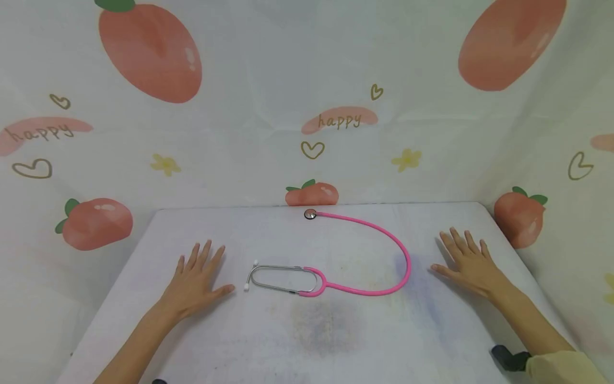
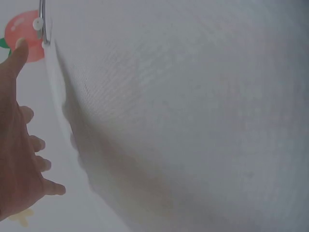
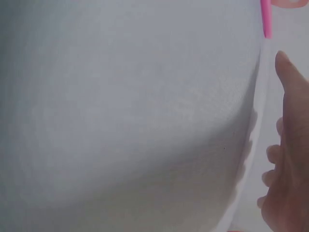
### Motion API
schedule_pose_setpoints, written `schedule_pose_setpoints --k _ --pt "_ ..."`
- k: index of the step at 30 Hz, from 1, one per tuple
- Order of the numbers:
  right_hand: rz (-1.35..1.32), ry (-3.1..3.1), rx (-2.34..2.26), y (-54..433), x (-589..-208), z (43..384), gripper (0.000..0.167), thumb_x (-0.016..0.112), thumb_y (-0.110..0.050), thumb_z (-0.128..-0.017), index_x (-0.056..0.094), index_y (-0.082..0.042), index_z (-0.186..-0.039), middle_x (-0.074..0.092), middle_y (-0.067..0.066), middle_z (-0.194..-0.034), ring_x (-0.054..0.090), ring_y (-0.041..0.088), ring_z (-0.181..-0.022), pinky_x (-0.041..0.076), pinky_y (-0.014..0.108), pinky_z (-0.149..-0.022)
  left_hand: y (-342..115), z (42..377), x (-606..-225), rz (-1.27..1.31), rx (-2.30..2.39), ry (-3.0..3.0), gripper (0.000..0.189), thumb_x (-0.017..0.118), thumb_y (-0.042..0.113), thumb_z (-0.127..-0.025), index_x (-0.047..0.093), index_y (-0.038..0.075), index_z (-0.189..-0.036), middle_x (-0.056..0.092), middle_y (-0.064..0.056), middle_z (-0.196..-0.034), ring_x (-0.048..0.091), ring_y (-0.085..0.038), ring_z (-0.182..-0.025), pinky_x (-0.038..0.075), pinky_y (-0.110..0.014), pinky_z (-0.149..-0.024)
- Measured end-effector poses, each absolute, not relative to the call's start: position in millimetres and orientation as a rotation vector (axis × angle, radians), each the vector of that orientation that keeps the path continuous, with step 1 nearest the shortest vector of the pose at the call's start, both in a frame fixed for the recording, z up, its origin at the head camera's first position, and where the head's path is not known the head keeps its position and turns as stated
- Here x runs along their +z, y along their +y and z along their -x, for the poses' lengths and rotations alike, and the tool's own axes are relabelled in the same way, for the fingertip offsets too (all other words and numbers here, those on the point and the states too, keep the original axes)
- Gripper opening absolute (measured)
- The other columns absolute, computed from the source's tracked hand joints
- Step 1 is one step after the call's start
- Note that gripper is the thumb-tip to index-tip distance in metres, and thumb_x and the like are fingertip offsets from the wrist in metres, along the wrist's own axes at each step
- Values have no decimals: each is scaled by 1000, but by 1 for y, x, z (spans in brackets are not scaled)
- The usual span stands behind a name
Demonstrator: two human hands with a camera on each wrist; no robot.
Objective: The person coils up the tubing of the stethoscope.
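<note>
A stethoscope with a pink tube lies on the white table, its tube curving round to the right and back. Its round metal chest piece is near the table's far edge. The metal ear tubes with white tips point left, toward my left hand. That hand is spread, thumb apart from the ear tips, holding nothing. To the right of the tube's bend, my right hand is also spread with nothing in it. In the right wrist view a bit of the pink tube shows beyond the thumb.
The white table has a greyish stain near its front middle. Behind it hangs a cloth printed with peaches, hearts and the word "happy". A dark object shows beside the right sleeve.
</note>
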State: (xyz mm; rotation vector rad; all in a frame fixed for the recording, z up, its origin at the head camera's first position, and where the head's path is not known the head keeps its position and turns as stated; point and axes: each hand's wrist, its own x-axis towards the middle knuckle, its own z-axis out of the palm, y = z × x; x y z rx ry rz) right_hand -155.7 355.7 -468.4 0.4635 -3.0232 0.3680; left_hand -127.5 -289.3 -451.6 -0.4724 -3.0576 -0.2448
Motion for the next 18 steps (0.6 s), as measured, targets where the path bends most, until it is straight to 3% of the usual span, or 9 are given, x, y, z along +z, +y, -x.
schedule_pose_setpoints --k 18 --pt "-533 -2973 411 358 -470 147 91 65 -49 -91 19 -9 -159 20 30 -158 13 56 -143 4 69 -114 -285 125 -451 545 -272 -3052 97 63 65 -87 25 10 -157 15 -27 -161 11 -51 -146 12 -73 -110"
